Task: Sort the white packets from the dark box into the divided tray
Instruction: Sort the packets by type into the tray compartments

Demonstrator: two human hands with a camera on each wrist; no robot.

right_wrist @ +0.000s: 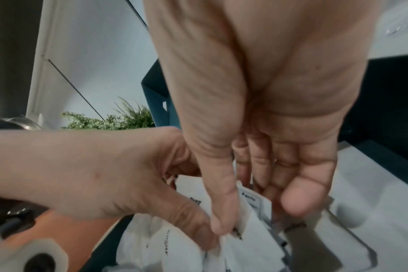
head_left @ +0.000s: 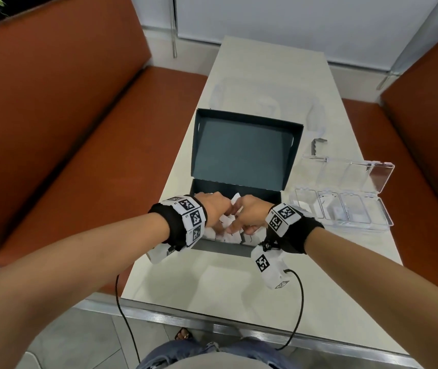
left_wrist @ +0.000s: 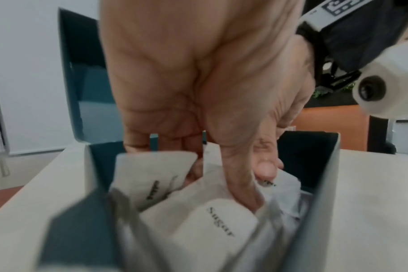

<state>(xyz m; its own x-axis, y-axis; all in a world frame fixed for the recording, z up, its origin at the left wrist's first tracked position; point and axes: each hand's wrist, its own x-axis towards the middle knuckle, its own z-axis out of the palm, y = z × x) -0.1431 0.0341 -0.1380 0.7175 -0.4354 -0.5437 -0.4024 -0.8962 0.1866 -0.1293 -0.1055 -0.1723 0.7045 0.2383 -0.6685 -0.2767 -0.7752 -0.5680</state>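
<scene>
The dark box (head_left: 239,189) stands open on the table, its lid (head_left: 241,150) tilted up behind. Both hands reach into a loose pile of white packets (head_left: 225,237) inside it. My left hand (head_left: 219,222) pinches a packet (left_wrist: 198,193) between thumb and fingers. Close beside it, my right hand (head_left: 241,225) pinches another packet (right_wrist: 252,208), whose top edge sticks up between the hands. One packet reads "Sugar" (left_wrist: 221,222). The clear divided tray (head_left: 382,225) lies to the right of the box with its lid open and a few packets (head_left: 332,211) in its compartments.
A small grey bracket (head_left: 317,143) lies behind the tray, and clear plastic wrapping (head_left: 252,99) sits at the far end of the table. Orange benches (head_left: 66,129) flank the narrow table. Black cables (head_left: 299,310) hang from both wrists over the near metal edge.
</scene>
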